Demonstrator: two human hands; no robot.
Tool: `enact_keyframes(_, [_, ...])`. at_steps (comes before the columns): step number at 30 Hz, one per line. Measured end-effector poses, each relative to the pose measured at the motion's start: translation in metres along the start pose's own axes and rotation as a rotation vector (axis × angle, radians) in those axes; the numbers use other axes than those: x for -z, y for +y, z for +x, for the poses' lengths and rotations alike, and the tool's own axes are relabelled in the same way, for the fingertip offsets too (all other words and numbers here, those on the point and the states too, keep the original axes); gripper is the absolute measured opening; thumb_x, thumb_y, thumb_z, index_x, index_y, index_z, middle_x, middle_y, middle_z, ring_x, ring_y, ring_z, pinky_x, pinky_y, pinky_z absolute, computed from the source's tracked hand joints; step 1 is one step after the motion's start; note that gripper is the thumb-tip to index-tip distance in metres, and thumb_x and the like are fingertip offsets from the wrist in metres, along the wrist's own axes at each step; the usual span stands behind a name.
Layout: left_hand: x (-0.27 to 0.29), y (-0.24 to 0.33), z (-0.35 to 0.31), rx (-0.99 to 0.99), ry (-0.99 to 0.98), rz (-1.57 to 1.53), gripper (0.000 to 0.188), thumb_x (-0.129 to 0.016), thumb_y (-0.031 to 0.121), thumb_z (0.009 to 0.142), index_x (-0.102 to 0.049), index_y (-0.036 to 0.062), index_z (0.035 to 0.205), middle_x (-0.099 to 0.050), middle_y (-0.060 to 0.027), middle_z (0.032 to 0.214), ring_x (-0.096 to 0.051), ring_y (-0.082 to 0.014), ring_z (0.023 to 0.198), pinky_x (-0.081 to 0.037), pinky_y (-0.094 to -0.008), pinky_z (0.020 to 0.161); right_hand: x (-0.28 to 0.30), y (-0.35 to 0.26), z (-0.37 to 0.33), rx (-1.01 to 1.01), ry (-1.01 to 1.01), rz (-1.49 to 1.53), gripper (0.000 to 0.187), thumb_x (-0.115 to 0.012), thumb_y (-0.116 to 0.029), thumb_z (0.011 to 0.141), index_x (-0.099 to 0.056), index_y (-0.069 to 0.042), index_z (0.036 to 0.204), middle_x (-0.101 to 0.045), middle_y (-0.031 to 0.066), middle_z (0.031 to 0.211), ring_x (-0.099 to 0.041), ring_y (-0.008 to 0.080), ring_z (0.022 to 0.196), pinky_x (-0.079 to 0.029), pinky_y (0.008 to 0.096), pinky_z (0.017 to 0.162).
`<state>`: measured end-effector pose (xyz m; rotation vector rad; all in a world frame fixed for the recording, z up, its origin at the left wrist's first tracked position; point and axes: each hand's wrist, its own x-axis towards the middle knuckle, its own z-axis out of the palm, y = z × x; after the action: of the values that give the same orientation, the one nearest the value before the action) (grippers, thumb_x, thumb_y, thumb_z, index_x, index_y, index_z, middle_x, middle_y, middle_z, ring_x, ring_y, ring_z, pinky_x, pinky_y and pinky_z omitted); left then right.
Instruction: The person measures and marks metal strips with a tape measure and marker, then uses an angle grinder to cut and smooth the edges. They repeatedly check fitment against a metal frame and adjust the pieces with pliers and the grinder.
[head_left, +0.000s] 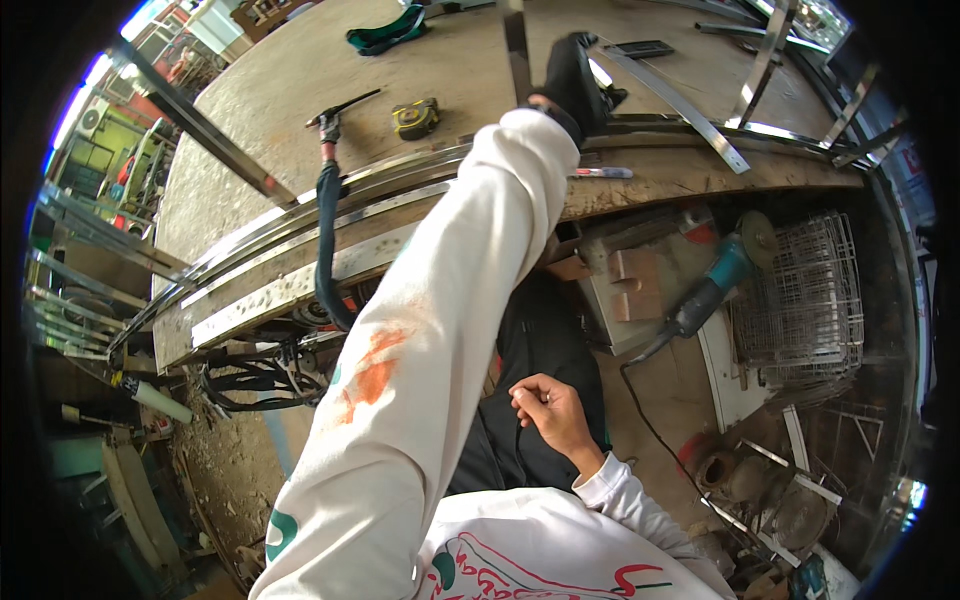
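Note:
My left hand [580, 88], in a black glove, reaches far across the bench at the end of a white sleeve with an orange stain. Its fingers curl beside a bright metallic sliver, and what they hold is not clear. Just left of it rises a shiny metal upright [517, 52], part of a frame of metal tubing [410, 168]. To its right, a flat metal strip [685, 108] slants toward the bench edge. My right hand [556, 414] is bare and rests low before my body, fingers curled in with nothing visible in them.
A yellow-black tape measure [416, 118] and a welding torch [330, 125] with dark-sleeved cable lie on the bench [260, 110]. A marker [602, 173] sits by its edge. Lower right are a teal angle grinder [722, 272] with trailing cord and a wire basket [800, 295].

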<state>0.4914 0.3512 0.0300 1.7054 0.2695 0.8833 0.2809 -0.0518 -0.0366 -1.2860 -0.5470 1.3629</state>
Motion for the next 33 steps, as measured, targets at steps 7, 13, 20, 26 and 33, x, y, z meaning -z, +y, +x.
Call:
enact_keyframes(7, [0.02, 0.053, -0.062, -0.01, -0.167, 0.033, 0.029, -0.059, 0.019, 0.108, -0.066, -0.0026, 0.127, -0.073, -0.0167, 0.115, -0.071, -0.025, 0.108, -0.058, -0.0349, 0.092, 0.021, 0.004, 0.0, -0.003, 0.071, 0.124, 0.017, -0.069, -0.015, 0.104, -0.073, 0.001, 0.106, -0.07, 0.0035, 0.085, -0.063, 0.0068, 0.068, -0.055, 0.0235, 0.062])
enact_keyframes(13, [0.107, 0.08, -0.199, -0.072, -0.117, 0.944, 0.028, -0.068, 0.02, 0.099, -0.075, 0.0044, 0.122, -0.073, -0.0173, 0.115, -0.07, -0.0353, 0.112, -0.056, -0.0444, 0.093, 0.023, -0.002, 0.008, 0.0, 0.09, 0.247, 0.016, -0.069, -0.016, 0.103, -0.073, 0.0, 0.105, -0.07, 0.0024, 0.083, -0.062, 0.0069, 0.067, -0.053, 0.0238, 0.062])
enact_keyframes(20, [0.125, 0.084, -0.232, 0.05, 0.007, 1.103, 0.035, -0.074, 0.025, 0.093, -0.076, 0.0084, 0.125, -0.073, -0.0175, 0.12, -0.069, -0.0388, 0.112, -0.054, -0.047, 0.096, 0.067, -0.116, 0.114, 0.768, 0.485, -0.531, 0.02, -0.069, -0.01, 0.098, -0.069, -0.001, 0.116, -0.068, 0.0074, 0.097, -0.063, 0.0159, 0.081, -0.051, 0.0309, 0.071])
enact_keyframes(26, [0.13, 0.079, -0.222, 0.128, -0.037, 1.04, 0.035, -0.079, 0.03, 0.089, -0.077, 0.0098, 0.117, -0.074, -0.0158, 0.108, -0.068, -0.0365, 0.104, -0.054, -0.0458, 0.091, 0.141, -0.161, 0.194, 0.899, 0.643, -1.239, 0.026, -0.079, -0.014, 0.088, -0.075, -0.011, 0.113, -0.067, 0.0087, 0.119, -0.061, 0.0389, 0.116, -0.047, 0.0514, 0.102])
enact_keyframes(33, [0.13, 0.067, -0.225, 0.221, -0.044, 1.113, 0.03, -0.082, 0.033, 0.083, -0.078, 0.0128, 0.105, -0.071, -0.0162, 0.111, -0.065, -0.0399, 0.109, -0.051, -0.049, 0.095, 0.199, -0.177, 0.194, 0.877, 0.715, -1.162, 0.012, -0.077, -0.014, 0.091, -0.072, -0.011, 0.101, -0.069, 0.0085, 0.103, -0.066, 0.0373, 0.098, -0.05, 0.047, 0.09])
